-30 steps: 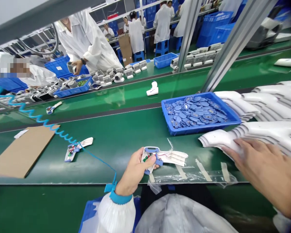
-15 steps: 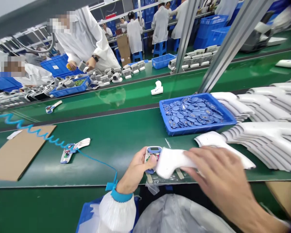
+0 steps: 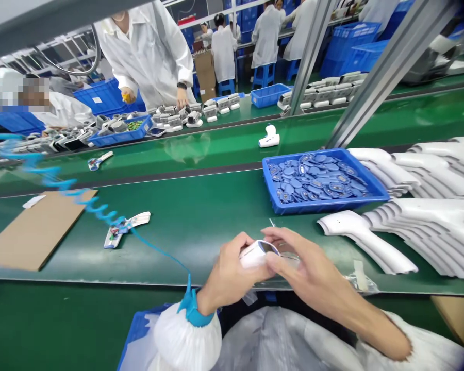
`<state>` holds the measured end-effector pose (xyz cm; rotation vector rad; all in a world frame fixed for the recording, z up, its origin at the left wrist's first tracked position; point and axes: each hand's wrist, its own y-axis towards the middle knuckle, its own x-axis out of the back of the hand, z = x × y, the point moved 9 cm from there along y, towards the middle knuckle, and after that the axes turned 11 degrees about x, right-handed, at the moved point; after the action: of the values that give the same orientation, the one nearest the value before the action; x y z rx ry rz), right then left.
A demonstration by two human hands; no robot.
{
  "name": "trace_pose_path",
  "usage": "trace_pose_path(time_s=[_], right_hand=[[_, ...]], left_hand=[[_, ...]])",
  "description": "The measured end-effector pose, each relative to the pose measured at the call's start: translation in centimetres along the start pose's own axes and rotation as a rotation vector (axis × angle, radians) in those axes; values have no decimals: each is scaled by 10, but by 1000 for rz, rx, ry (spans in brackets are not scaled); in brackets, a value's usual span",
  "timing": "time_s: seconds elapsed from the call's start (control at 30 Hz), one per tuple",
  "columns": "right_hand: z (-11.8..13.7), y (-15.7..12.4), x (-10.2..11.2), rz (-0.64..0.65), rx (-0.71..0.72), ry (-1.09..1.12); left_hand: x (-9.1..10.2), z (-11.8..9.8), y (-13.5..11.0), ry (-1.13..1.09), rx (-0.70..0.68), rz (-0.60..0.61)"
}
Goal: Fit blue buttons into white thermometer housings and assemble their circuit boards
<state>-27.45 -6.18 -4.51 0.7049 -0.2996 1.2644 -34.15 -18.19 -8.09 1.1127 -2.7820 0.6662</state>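
A white thermometer-like housing [image 3: 252,253] with a small dark display is held between my hands over the bench's front edge. My left hand [image 3: 232,270] wraps round its left side, wearing a blue wrist strap [image 3: 196,308] with a coiled cord. On the other side, my right hand [image 3: 313,263] has its thumb and fingers closed on the display end. My fingers hide most of the housing, including its handle. To the left lies an opened housing half [image 3: 126,228] with electronics showing. Right of my hands rests a loose white shell [image 3: 365,239].
A blue tray [image 3: 328,207] of blue oval parts stands behind my hands. Stacked white shells [image 3: 436,226] fill the right side. Cardboard [image 3: 34,232] lies left. On the far belt sits a white unit [image 3: 269,137]. A metal post [image 3: 386,72] rises behind the tray. Co-workers work beyond.
The white shell in my right hand has come onto the electronics-filled half in my left hand. The pieces are now together, turned, with both hands round them. The view has shifted slightly.
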Motion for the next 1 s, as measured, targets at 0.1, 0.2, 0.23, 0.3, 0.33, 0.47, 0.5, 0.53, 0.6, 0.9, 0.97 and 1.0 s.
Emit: trace_pose_path(time_s=[0.1,0.2,0.23,0.3,0.33,0.47,0.5,0.53,0.6,0.9,0.97,1.0], right_hand=[[19,15,4,-182,41,-189],[37,17,3,-308,195,-456],[41,16,2,-324,246,-497],[44,10,4,-357,302,-516],[46,8,8,-379,305,-517],[57,4,11,-332,305,-581],[61,5,10,-316,324,-589],[65,5,9,-314,345,-586],[68,4,12,-358,370,-557],[43,-4,26,-359,206,-593],[45,-4,27,-375,261,-581],[45,-3,28,-386,281,-564]], left_hand=[[-14,-9,-3,65,-46,22],[-35,-12,-5,252,-75,66],[-38,-13,-5,340,-94,39],[-40,-17,-8,491,-146,-47],[-41,-19,-9,528,-172,-75],[-53,-25,-16,551,-276,-25],[-56,-26,-17,568,-291,-14],[-57,-26,-18,589,-298,-17],[-56,-28,-17,618,-289,-52],[-65,-31,-12,351,-291,20],[-68,-28,-9,462,-257,-34],[-69,-27,-8,513,-248,-57]])
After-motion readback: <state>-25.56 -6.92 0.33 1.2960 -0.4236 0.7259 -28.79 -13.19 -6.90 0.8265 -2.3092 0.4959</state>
